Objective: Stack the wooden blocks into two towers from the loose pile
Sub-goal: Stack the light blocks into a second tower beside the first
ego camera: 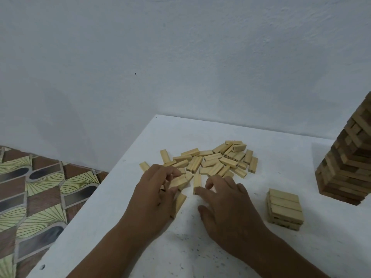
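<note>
A loose pile of pale wooden blocks (216, 161) lies on the white table (220, 247), toward its far side. My left hand (154, 199) is at the pile's near left edge, its fingers curled round a couple of blocks (177, 182); another block (180, 204) pokes out under the palm. My right hand (226, 205) rests beside it, a fingertip touching the near end of a single block (197, 183). A short stack (284, 208) of a few layers stands to the right. A tall tower (349, 161) rises at the far right, partly cut by the frame.
The table's left edge (96, 197) drops off to a patterned tiled floor (30, 197). A pale wall (180, 57) runs directly behind the table.
</note>
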`<state>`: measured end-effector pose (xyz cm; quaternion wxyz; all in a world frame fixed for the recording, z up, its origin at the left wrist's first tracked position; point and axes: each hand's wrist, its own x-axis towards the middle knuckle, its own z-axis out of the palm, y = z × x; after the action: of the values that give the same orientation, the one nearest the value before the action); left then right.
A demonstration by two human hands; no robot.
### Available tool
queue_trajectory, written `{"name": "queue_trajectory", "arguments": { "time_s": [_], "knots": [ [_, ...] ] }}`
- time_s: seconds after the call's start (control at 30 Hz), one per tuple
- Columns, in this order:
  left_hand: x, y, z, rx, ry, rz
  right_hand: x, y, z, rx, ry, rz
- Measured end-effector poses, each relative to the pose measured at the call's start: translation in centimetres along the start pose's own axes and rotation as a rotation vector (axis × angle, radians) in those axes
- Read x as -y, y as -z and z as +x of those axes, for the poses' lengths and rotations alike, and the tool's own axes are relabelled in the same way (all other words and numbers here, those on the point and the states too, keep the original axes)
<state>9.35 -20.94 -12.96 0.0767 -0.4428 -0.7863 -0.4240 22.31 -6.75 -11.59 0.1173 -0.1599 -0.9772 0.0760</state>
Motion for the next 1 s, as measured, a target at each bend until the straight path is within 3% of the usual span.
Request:
{"name": "queue_trajectory", "arguments": {
  "time_s": [0.2, 0.8, 1.0],
  "knots": [
    [-1.1, -0.1, -0.4, 0.086, -0.057, 0.010, -1.1, 0.2, -1.8, 0.026, 0.056, 0.089],
    [-4.2, -2.3, 2.0, 0.691, -0.225, 0.100, -4.6, 0.0, -5.7, -0.018, 0.008, 0.249],
    [-3.8, -3.2, 2.2, 0.687, -0.232, 0.121, -4.5, 0.2, -5.7, -0.126, 0.053, 0.234]
  ]
}}
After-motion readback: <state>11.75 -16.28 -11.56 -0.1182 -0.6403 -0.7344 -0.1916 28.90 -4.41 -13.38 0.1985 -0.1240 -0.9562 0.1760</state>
